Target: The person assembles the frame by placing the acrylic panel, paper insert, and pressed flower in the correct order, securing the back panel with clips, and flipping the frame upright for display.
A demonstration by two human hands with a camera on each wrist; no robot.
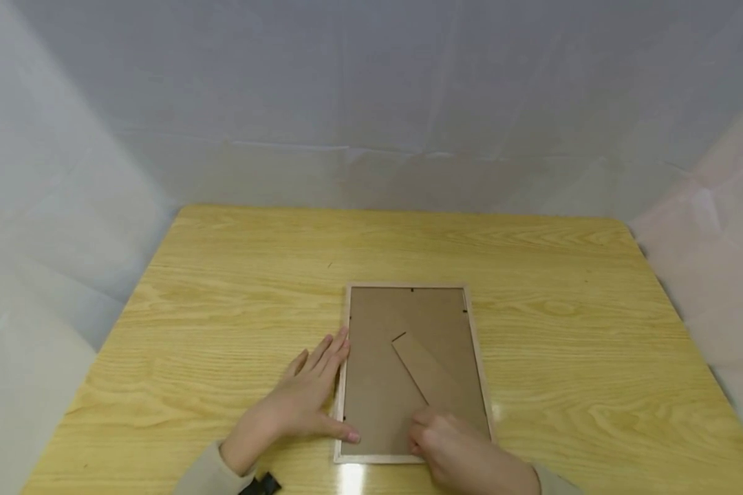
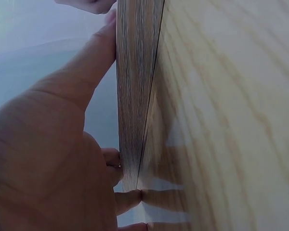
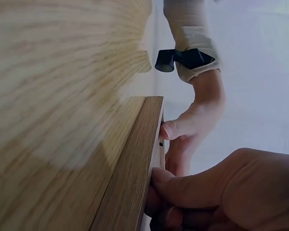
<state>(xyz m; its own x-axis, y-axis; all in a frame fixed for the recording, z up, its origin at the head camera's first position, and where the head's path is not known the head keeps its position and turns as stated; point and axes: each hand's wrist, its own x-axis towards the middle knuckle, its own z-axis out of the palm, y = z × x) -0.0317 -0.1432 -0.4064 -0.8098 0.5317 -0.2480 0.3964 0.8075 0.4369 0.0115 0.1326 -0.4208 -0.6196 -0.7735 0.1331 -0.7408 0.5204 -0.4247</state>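
Note:
A wooden picture frame [image 1: 479, 364] lies on the table with its brown backing board [image 1: 371, 385] facing up. A brown stand flap [image 1: 430, 368] slants across the board, and small black tabs [image 1: 411, 289] dot the frame's inner edge. My left hand [image 1: 303, 402] rests along the left side, fingers straight against the wood and thumb over the rim onto the board. Near the bottom edge, my right hand [image 1: 452, 443] has its fingers curled on the board. In the right wrist view its thumb touches the frame's inner edge; what lies under its fingertips is hidden.
The frame is on a yellow wood-grained table [image 1: 235, 295] near its front side. Pale sheets [image 1: 371, 89] hang behind and on both sides. A black device [image 1: 261, 485] is strapped at the left wrist.

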